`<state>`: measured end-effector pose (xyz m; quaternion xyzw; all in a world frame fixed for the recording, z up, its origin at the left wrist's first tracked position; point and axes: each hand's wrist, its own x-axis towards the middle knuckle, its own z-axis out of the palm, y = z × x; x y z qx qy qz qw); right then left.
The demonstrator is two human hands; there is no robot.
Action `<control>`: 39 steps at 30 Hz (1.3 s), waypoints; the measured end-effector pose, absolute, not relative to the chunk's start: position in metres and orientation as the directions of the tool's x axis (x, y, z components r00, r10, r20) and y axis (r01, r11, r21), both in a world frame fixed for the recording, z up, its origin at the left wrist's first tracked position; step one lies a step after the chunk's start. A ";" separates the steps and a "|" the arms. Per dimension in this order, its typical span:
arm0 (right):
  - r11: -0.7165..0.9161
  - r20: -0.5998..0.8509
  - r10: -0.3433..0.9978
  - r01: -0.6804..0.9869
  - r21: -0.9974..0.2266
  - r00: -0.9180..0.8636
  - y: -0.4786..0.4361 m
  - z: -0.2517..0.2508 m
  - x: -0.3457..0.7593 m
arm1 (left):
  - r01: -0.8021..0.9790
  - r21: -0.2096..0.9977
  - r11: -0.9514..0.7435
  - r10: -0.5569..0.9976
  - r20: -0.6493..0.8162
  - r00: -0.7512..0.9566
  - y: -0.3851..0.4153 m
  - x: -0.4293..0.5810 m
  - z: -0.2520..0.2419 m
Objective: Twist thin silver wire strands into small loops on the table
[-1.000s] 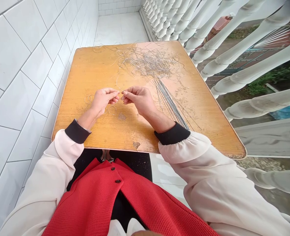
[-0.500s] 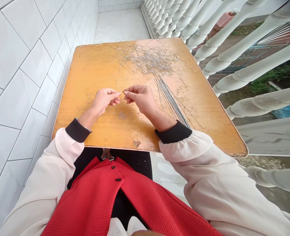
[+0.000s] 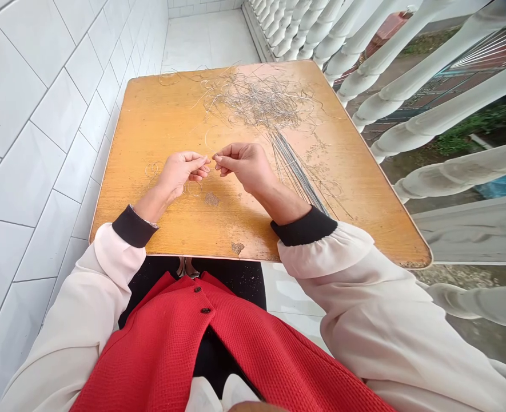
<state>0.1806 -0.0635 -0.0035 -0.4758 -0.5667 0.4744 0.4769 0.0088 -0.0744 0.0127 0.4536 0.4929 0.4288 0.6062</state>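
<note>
Over the wooden table, my left hand and my right hand almost meet at their fingertips. Both pinch a thin wire, whose loop curves up just beyond the fingers. Thin wire rings lie beside and under my left hand, with more to its left. A tangled heap of thin wires covers the far part of the table. From it a bundle of straight grey wires runs toward my right forearm.
A white tiled wall stands close on the left. White balusters line the right side, beyond the table edge. Worn patches mark the tabletop near its front edge.
My hands have moved very slightly, with the right hand a little higher and turned. The whole view has shifted a little. Both hands keep their pinch.
</note>
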 end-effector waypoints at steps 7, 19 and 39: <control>0.050 0.044 0.994 0.059 -0.997 -0.096 -0.067 -0.001 0.179 | -0.014 0.991 0.133 0.991 -0.133 0.021 -0.078 0.016 0.017; 0.001 -0.003 0.996 0.049 -0.999 -0.086 -0.068 -0.008 0.174 | 0.149 0.982 0.113 0.992 -0.122 0.046 -0.074 0.016 0.005; -0.080 -0.130 0.983 0.339 -0.937 -0.127 -0.067 0.002 0.179 | 0.270 0.951 0.149 0.977 -0.184 0.111 -0.075 0.011 0.010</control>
